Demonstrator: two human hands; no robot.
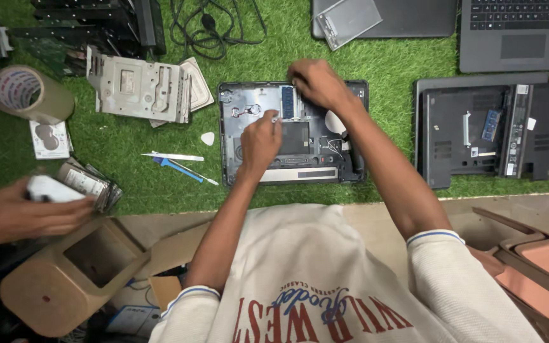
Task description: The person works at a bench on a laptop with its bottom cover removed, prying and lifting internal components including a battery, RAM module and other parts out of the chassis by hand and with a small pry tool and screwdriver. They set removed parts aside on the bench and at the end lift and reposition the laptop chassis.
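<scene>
An opened laptop base lies on green artificial turf, its inner parts bare, with a blue memory module near its top. My left hand rests over the middle of the base. Its fingers are curled closed beside the module, and I cannot make out anything in them. My right hand reaches over the top edge, bent fingertips pressing down just right of the module, nothing visibly held.
A blue screwdriver, tweezers and a white pick lie left of the base. Further left are a metal bracket, a tape roll and another person's hand holding a drive. More laptops lie right and behind.
</scene>
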